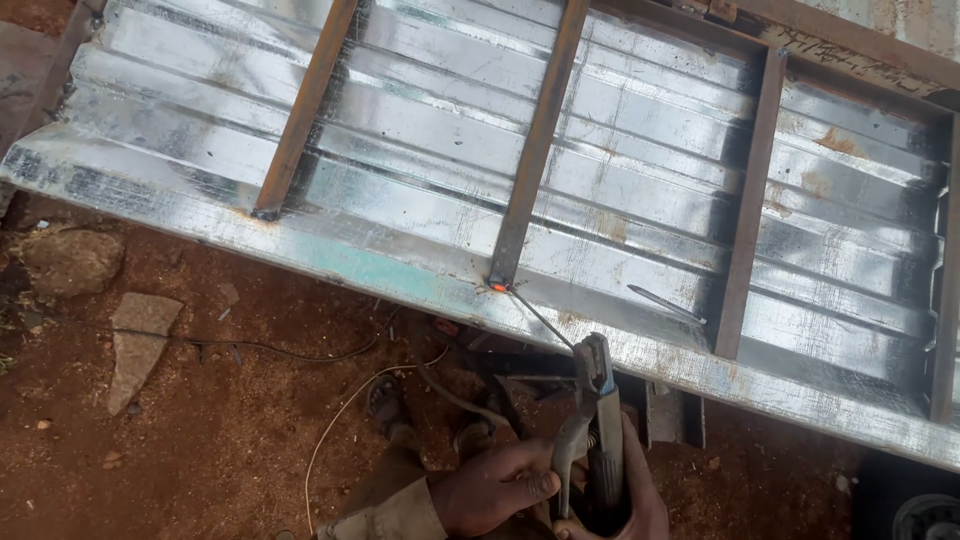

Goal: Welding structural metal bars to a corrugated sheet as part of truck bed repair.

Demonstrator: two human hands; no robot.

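Hands, two, at six o'clock, nearest the lens: left hand (pixel 495 490) wraps its fingers shut around the lever of the electrode holder (pixel 596 430); right hand (pixel 630 505) closes about the holder's grip from below, mostly hidden behind it.

Corrugated metal sheet (pixel 420 130), largest item, bright and ribbed, spans nine to three o'clock across the upper field, its near edge running down toward four o'clock.

Rusty steel bars, three, lie across the sheet: one at eleven o'clock (pixel 305 105), one at twelve o'clock (pixel 538 140), one at two o'clock (pixel 750 210).

Red earth ground (pixel 200 440), seven to nine o'clock, with a flat stone (pixel 135 345) and a thin cable (pixel 340 415) trailing over it.

Electrode holder, dark with metal jaws, points up toward eleven o'clock, clamping a welding rod (pixel 540 318).

Welding rod, thin, its tip touching the foot of the middle bar, where a small orange glowing spot (pixel 497 287) shows on the sheet's edge.

Spare rod (pixel 665 303) lies loose on the sheet, just right of centre.
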